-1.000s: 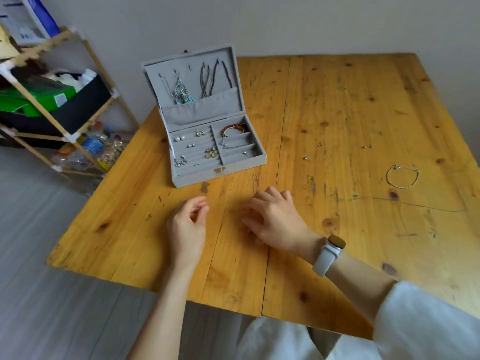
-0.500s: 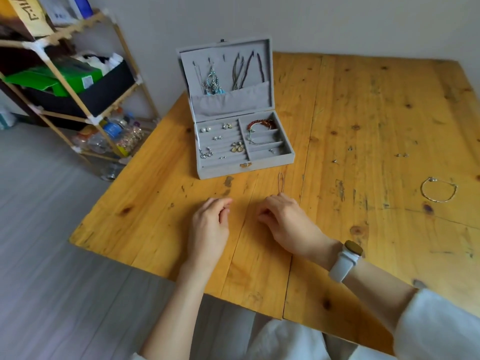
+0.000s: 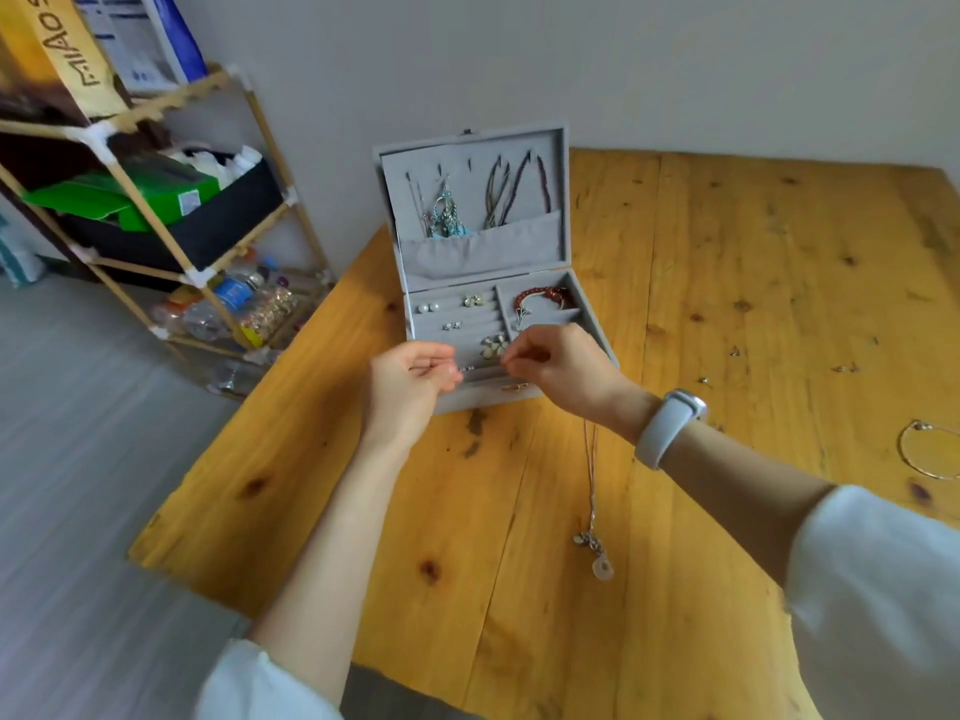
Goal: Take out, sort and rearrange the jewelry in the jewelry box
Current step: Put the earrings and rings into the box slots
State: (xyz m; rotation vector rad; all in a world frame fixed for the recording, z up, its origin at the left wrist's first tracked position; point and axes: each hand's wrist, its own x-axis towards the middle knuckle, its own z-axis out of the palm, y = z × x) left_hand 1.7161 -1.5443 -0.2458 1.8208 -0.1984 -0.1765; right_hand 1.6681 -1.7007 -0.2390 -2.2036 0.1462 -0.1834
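So the thin chain necklace [image 3: 592, 475] is up in the air in front of the jewelry box [image 3: 483, 262], its loop dangling under the right wrist with the pale pendant [image 3: 602, 568] at the bottom, over the near middle of the wooden table [image 3: 727, 304]. Right hand [image 3: 563, 368] has thumb and fingertips pinched together on one end of the chain. Left hand [image 3: 410, 387] has fingers curled in with the tips pressed together, looks like it's pinching the other end, though the chain there is too fine to really make out.

The box sits open at the far left of the table, lid up with necklaces hanging inside. Earrings sit in the left rows, a red beaded bracelet [image 3: 540, 296] in the right compartment.

Off to the right, a thin bangle [image 3: 930, 449] lies on the table, with a few tiny earrings [image 3: 735, 351] farther back. White watch [image 3: 670, 428] on the right wrist. Wooden shelf rack [image 3: 156, 210] stands on the floor at far left.
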